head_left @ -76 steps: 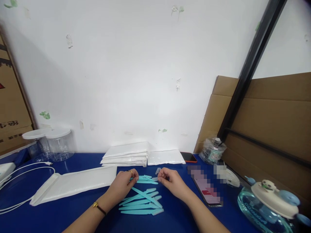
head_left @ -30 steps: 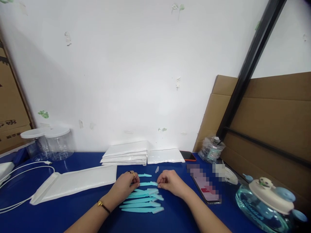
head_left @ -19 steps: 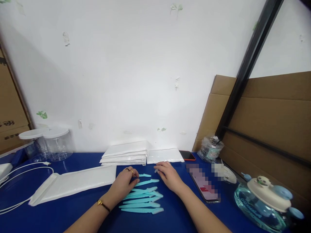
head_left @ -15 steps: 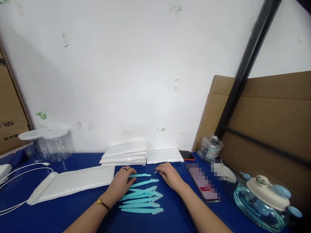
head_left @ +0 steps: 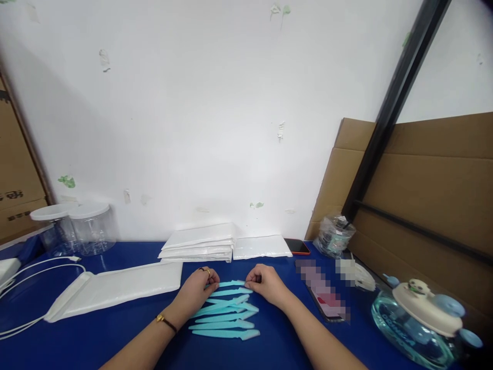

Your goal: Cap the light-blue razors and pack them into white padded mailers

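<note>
Several light-blue eyebrow razors [head_left: 223, 325] lie roughly side by side across the blue tabletop, some of them overlapping. The farthest eyebrow razor [head_left: 231, 283] is between my hands. My left hand [head_left: 200, 285], with a ring and a dark bracelet with a gold bead, is closed at its left end. At the other end, the thumb and fingertips of my right hand [head_left: 266, 283] pinch the tip. Just below it lies another razor [head_left: 233, 292], close to my left fingertips. My left fingers hide part of the handles.
White padded mailers [head_left: 198, 241] are stacked against the wall, beside a single mailer [head_left: 262, 246]. One long mailer [head_left: 127, 287] lies left, near a white cable [head_left: 42, 262] and clear jars [head_left: 92, 231]. Right are a phone [head_left: 323, 293], a bagged cup [head_left: 334, 237] and a clear blue bottle [head_left: 416, 324].
Both hands have come slightly nearer to me, and my right fingers have closed on the farthest razor's tip. That razor has shifted right and toward me.
</note>
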Tool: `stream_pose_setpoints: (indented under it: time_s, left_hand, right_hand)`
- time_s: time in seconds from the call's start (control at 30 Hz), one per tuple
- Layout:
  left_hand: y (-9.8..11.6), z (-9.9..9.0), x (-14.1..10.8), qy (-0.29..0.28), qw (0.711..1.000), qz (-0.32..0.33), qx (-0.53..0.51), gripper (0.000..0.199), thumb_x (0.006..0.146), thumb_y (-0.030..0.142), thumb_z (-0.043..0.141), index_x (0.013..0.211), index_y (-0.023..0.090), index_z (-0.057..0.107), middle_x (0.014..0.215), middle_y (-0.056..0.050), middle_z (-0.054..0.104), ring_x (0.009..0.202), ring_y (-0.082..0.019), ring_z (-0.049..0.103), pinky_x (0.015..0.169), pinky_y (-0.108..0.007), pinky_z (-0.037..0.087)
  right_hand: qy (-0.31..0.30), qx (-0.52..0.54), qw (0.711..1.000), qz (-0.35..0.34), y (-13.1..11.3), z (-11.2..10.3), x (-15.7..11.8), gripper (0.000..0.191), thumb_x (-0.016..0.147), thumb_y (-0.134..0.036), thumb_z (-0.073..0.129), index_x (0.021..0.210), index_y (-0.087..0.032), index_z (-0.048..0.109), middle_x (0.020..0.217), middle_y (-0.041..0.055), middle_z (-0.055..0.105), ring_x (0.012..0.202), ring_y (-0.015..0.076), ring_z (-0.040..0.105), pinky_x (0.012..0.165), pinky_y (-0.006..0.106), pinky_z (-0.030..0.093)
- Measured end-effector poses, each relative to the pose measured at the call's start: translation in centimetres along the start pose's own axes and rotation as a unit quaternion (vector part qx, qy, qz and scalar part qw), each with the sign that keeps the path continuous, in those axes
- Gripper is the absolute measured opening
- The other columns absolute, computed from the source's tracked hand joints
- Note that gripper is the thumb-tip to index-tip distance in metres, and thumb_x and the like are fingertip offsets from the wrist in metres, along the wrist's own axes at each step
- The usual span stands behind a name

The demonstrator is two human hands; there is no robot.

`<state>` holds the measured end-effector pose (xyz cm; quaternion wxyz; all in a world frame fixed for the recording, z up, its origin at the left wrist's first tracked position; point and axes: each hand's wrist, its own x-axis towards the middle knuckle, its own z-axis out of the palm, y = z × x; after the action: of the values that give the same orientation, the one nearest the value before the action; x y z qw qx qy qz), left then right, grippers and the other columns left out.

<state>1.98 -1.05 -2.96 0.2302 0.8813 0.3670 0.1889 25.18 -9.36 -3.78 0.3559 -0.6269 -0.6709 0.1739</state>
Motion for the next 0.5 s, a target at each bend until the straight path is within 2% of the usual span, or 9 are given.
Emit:
stream_pose_setpoints:
  time_s: [0.2,0.3,0.37,0.43,0.5]
  left_hand:
    - [0.8,-0.2,0.2,-0.033,0.999,-0.011,-0.018,0.014,0.078,0.025,0.05,0.079,0.018,0.062,0.08,-0.001,0.061,0.073,-0.015,0.056,0.067,-0.024,0.041]
    - [1.2,-0.6,-0.3,-0.028,1.0,0.006,-0.011,0.024,0.082,0.033,0.048,0.09,0.018,0.064,0.09,-0.004,0.062,0.085,-0.018,0.056,0.076,-0.027,0.042]
    - [1.6,-0.8,-0.9,-0.03,0.999,0.031,0.002,0.041,0.08,0.048,0.051,0.108,0.019,0.06,0.107,-0.008,0.059,0.101,-0.023,0.052,0.088,-0.032,0.04]
    - [2.3,-1.0,-1.6,-0.055,0.996,0.056,0.034,0.069,0.067,0.061,0.061,0.122,0.021,0.052,0.119,-0.01,0.053,0.112,-0.028,0.045,0.096,-0.039,0.036]
    - [3.1,-1.2,-2.3,-0.083,0.991,0.077,0.077,0.085,0.051,0.063,0.071,0.123,0.022,0.05,0.12,-0.01,0.051,0.112,-0.031,0.044,0.096,-0.042,0.036]
  right_hand:
    - [-0.015,0.015,1.0,0.017,-0.8,0.9,0.2,0.004,0.072,-0.02,0.068,0.071,-0.018,0.071,0.068,0.0001,0.06,0.06,0.0115,0.052,0.054,0.021,0.039]
    - [-0.022,-0.002,1.0,-0.004,-1.6,0.3,-0.2,0.014,0.078,-0.029,0.064,0.083,-0.019,0.072,0.08,0.0029,0.061,0.071,0.0147,0.056,0.064,0.024,0.044]
    - [-0.039,-0.019,0.998,-0.035,-2.6,-0.3,-0.8,0.035,0.078,-0.041,0.063,0.108,-0.022,0.065,0.101,0.0058,0.06,0.093,0.0201,0.055,0.081,0.03,0.044]
    - [-0.085,-0.048,0.994,-0.056,-3.8,-0.6,-1.7,0.068,0.07,-0.052,0.068,0.13,-0.025,0.048,0.122,0.0077,0.052,0.113,0.0261,0.044,0.097,0.038,0.036]
    - [-0.136,-0.088,0.985,-0.064,-5.0,-0.7,-2.6,0.089,0.06,-0.057,0.073,0.136,-0.025,0.039,0.129,0.0085,0.046,0.119,0.03,0.038,0.101,0.045,0.03]
